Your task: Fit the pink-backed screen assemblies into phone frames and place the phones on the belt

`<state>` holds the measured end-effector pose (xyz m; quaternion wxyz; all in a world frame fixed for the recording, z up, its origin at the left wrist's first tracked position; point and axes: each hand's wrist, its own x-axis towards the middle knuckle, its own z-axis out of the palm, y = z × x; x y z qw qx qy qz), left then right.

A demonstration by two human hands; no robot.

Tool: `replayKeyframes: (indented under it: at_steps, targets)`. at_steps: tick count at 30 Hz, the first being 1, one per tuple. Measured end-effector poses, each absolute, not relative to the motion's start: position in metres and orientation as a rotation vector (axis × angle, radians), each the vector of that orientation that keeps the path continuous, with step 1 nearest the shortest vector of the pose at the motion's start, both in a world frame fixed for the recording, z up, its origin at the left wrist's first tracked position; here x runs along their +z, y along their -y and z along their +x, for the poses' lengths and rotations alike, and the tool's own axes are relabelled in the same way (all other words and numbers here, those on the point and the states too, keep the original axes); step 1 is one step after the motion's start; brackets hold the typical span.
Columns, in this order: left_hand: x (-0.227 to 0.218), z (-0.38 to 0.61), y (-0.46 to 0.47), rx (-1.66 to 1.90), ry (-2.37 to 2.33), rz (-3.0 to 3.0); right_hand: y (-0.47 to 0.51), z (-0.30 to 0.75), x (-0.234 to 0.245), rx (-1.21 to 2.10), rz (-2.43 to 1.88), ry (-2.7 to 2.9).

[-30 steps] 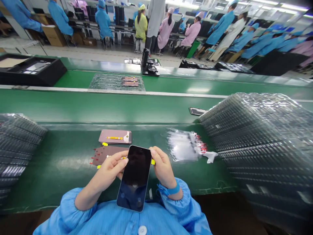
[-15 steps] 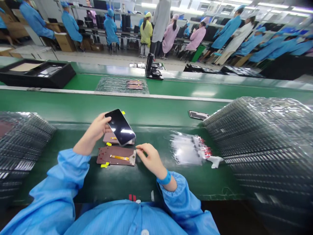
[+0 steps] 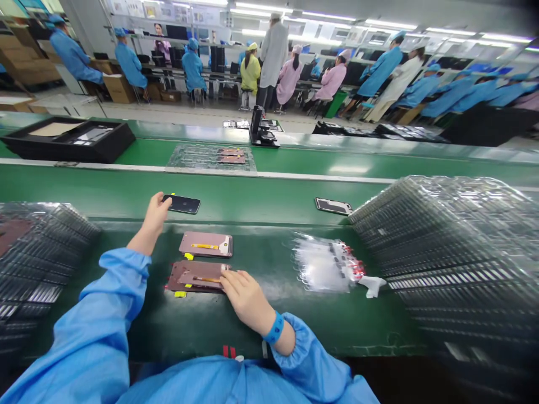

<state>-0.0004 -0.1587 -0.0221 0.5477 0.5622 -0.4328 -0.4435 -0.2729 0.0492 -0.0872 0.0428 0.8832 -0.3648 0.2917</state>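
One smartphone (image 3: 182,204) lies on the green conveyor belt (image 3: 261,193), upper centre, touched by the left hand (image 3: 154,214); whether it is gripped cannot be told. The right hand (image 3: 246,298) is pressed flat, unpinching, on the lower of two pink phone panels (image 3: 197,275).

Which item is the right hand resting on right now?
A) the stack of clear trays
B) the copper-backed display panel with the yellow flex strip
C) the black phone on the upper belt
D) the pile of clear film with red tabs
B. The right hand lies flat with its fingertips on the copper-backed display panel, the one nearer the person of the two panels on the green mat.
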Motion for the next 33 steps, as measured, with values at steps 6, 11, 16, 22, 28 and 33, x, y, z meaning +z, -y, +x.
replayKeyframes:
  at_steps: [6,11,16,22,28,33]
  targets:
    - [-0.02,-0.05,0.035,-1.179,1.074,1.311,-0.053,-0.281,-0.064,1.37,2.309,1.409]
    - [-0.03,-0.105,-0.031,-1.731,0.925,1.038,-0.06,-0.269,-0.047,1.241,2.41,1.187]
    - [-0.034,-0.117,-0.033,-1.767,0.757,1.101,-0.058,-0.282,-0.032,1.443,2.535,1.413]
    - [-0.034,-0.114,-0.039,-1.91,1.226,1.017,-0.034,-0.309,-0.032,1.815,2.383,1.754]
    - [-0.039,-0.12,-0.041,-1.841,1.24,1.041,-0.042,-0.292,-0.029,1.341,2.038,1.24]
    - [-0.043,-0.121,-0.033,-1.67,1.357,1.161,-0.062,-0.28,-0.021,1.683,2.437,1.243]
